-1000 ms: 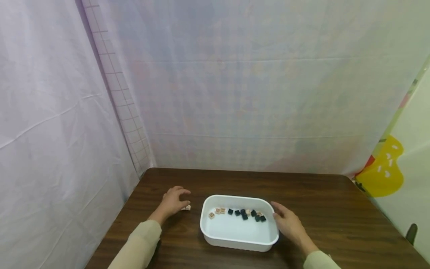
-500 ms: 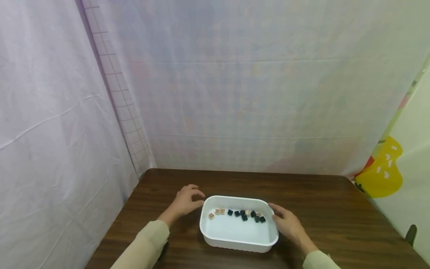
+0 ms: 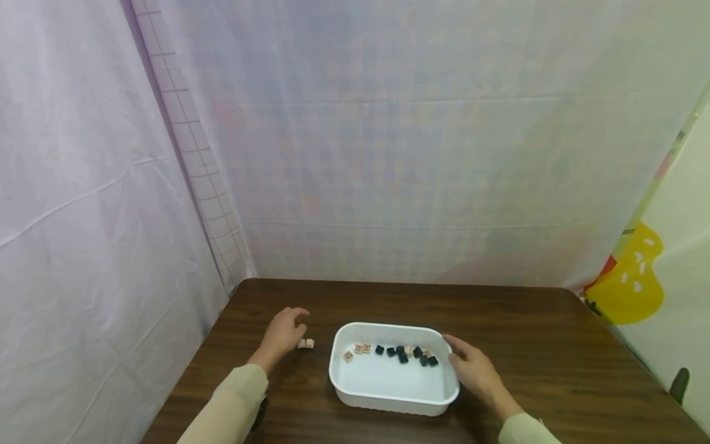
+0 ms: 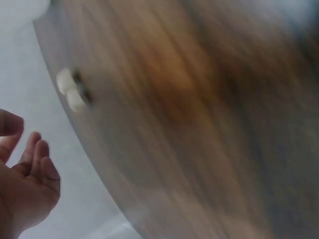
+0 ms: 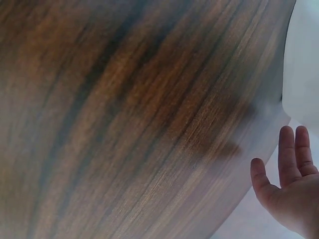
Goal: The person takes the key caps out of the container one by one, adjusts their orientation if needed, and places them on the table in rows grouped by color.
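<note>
My left hand (image 3: 283, 331), fingers loosely bent, hovers at the left of the table with nothing visible in its grasp. Just right of it lie two small cream pieces (image 3: 306, 343) side by side on the wood; they are blurred in the left wrist view. A white tray (image 3: 396, 398) holds several small square pieces, some cream with brownish marks (image 3: 347, 356), others dark (image 3: 403, 358). At the tray's right rim my right hand (image 3: 476, 371) touches the edge with its fingers extended. Its thumb is hidden in the right wrist view.
The brown wooden table (image 3: 532, 327) stands against pale curtains (image 3: 399, 154). A white curtain (image 3: 100, 216) hangs at the left, and a yellow printed shape (image 3: 632, 283) marks the right-hand cloth.
My left hand moved right to the tray's left rim, then back left, uncovering the two cream pieces. The tray and right hand stayed nearly still.
</note>
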### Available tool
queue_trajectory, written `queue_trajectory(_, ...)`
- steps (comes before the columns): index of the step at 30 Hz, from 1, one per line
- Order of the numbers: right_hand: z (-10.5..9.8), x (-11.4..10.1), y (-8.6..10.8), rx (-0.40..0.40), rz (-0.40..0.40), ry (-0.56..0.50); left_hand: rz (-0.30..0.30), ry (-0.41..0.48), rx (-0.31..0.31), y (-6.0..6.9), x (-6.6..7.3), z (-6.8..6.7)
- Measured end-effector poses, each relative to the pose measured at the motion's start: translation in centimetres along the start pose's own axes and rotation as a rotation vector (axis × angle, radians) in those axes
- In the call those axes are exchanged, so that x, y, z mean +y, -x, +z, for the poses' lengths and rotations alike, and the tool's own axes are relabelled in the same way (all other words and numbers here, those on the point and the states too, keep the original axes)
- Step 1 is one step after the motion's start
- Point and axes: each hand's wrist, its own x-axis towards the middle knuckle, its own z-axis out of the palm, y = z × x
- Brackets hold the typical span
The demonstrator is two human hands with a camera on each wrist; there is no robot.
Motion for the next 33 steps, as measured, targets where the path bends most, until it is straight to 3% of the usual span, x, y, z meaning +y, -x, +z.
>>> queue_trajectory(4, -0.1, 0.1, 0.0, 0.002, -0.005, 0.002, -0.134, -0.024, -0.075, 0.6, -1.1, -0.4)
queue_trajectory(8, -0.1, 0.2, -0.1, 0.004, -0.005, 0.011, -0.174, -0.006, -0.137, 1.0, -1.4, -0.3)
queue_trajectory(20, 0.0, -0.1, 0.0, -0.009, 0.033, 0.009, -0.140, 0.060, -0.127, 1.2, -1.8, 0.4)
queue_trajectory(29, -0.1, -0.3, 0.1, -0.001, 0.011, 0.026, -0.044, 0.072, -0.066, 1.3, -1.5, 0.4)
queue_trajectory(33, 0.0, -0.1, 0.1, 0.004, 0.008, 0.026, 0.025, 0.063, -0.018, 1.0, -1.0, 0.6)
